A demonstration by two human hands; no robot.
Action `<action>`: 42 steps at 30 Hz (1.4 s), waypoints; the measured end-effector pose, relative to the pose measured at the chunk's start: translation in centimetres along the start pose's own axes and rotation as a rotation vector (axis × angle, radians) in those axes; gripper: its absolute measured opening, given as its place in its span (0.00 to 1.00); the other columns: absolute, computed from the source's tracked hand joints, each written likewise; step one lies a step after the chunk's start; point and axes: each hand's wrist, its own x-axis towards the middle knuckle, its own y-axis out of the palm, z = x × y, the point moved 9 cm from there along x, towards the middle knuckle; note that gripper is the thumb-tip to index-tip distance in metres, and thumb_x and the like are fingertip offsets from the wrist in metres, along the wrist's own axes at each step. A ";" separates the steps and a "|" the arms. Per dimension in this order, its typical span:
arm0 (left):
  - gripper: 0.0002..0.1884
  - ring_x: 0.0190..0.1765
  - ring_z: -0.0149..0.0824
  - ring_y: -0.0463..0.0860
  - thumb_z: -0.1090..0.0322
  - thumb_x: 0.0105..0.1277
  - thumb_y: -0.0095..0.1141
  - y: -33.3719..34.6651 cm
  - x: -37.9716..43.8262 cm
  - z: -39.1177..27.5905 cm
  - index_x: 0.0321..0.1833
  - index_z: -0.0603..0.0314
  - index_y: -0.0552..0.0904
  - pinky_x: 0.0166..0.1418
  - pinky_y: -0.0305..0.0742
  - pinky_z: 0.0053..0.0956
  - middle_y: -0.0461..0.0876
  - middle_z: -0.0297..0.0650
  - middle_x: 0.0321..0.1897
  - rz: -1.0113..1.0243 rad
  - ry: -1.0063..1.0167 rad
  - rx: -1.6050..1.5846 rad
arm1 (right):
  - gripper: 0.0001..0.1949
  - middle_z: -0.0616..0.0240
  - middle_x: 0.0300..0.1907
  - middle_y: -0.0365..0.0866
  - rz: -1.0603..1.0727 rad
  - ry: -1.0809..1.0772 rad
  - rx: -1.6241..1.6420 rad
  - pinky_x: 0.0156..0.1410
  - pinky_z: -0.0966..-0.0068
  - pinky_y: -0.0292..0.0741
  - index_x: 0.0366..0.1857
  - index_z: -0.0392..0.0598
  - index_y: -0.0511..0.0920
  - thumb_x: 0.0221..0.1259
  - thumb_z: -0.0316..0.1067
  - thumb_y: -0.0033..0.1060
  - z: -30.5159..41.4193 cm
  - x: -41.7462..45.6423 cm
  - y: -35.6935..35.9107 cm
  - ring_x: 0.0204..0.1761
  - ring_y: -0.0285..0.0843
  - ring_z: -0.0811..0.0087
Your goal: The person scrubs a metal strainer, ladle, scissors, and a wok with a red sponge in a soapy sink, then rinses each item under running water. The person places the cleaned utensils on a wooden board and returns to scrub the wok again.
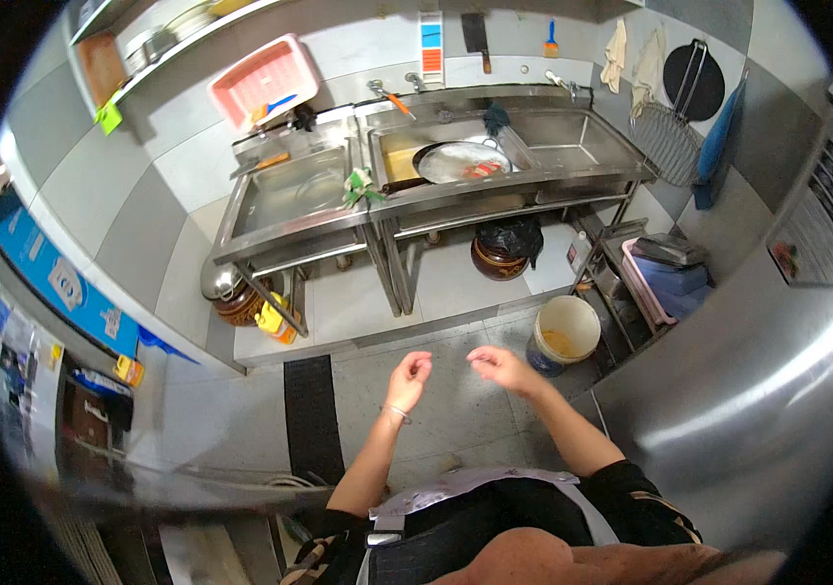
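Note:
My left hand (410,380), with a bracelet at its wrist, hangs in the air above the floor. Its fingers are loosely bent and nothing shows in them. To its right, apart from it, my right hand (502,367) is also empty, fingers half curled, just left of a white bucket (583,311) with yellowish matter inside. Beyond both hands runs a stainless steel sink unit (453,191). In its middle basin sits a wok (446,162) holding foamy liquid and something red, its dark handle pointing left over the rim. The left basin (299,194) contains water.
A green and white cloth (360,187) lies on the divider. Under the sinks stand brown jars (498,262) and a yellow jug (279,319). A rack with a pink tub (647,285) and a steel cabinet (738,409) border the right. A cleaver (475,35) hangs on the wall.

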 end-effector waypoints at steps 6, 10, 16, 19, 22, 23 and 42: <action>0.14 0.47 0.32 0.85 0.60 0.77 0.56 6.8 17.6 -8.4 0.58 0.61 0.81 0.56 0.78 0.27 0.85 0.39 0.46 0.412 -0.143 -0.200 | 0.13 0.68 0.48 0.83 -0.343 0.042 0.507 0.56 0.76 0.79 0.55 0.45 0.78 0.72 0.38 0.61 2.1 10.0 -17.8 0.49 0.81 0.75; 0.12 0.41 0.29 0.87 0.64 0.73 0.59 3.1 29.5 -9.4 0.56 0.56 0.83 0.48 0.81 0.28 0.86 0.41 0.34 0.122 0.371 0.887 | 0.12 0.68 0.48 0.83 -0.558 -0.006 0.515 0.55 0.76 0.80 0.54 0.45 0.78 0.73 0.36 0.60 0.8 18.0 -28.2 0.48 0.81 0.76; 0.12 0.42 0.30 0.86 0.68 0.77 0.54 -9.1 40.8 -10.9 0.57 0.67 0.81 0.48 0.82 0.24 0.86 0.40 0.42 -0.045 0.118 0.575 | 0.13 0.66 0.49 0.82 -0.393 0.012 0.431 0.57 0.74 0.79 0.54 0.44 0.78 0.74 0.38 0.59 3.3 33.1 -34.5 0.49 0.81 0.75; 0.12 0.42 0.30 0.86 0.68 0.77 0.54 -14.3 45.0 -12.6 0.57 0.67 0.81 0.48 0.82 0.25 0.86 0.40 0.42 -0.122 0.072 0.382 | 0.15 0.65 0.48 0.82 -0.239 0.022 0.387 0.58 0.74 0.79 0.55 0.44 0.78 0.75 0.41 0.58 7.9 39.7 -34.3 0.50 0.81 0.75; 0.13 0.42 0.29 0.85 0.67 0.78 0.53 -16.2 50.3 -14.2 0.58 0.65 0.82 0.48 0.82 0.24 0.86 0.38 0.42 -0.123 0.066 0.308 | 0.16 0.66 0.48 0.82 -0.121 -0.011 0.326 0.58 0.75 0.79 0.55 0.43 0.78 0.74 0.42 0.58 9.9 45.5 -34.6 0.49 0.81 0.75; 0.13 0.41 0.28 0.85 0.67 0.78 0.53 -15.5 52.3 -15.5 0.58 0.65 0.82 0.48 0.81 0.24 0.86 0.37 0.42 -0.099 0.085 0.299 | 0.15 0.67 0.47 0.82 -0.101 -0.014 0.310 0.57 0.76 0.79 0.55 0.43 0.78 0.75 0.42 0.58 10.8 47.0 -34.9 0.49 0.81 0.76; 0.33 0.49 0.58 0.86 0.37 0.66 0.59 -10.5 75.5 -3.1 0.60 0.58 0.74 0.52 0.79 0.47 0.87 0.55 0.45 0.405 -0.363 1.256 | 0.23 0.42 0.52 0.80 -0.321 0.307 -0.996 0.58 0.55 0.76 0.56 0.36 0.77 0.65 0.43 0.65 -8.9 82.7 -49.0 0.53 0.80 0.50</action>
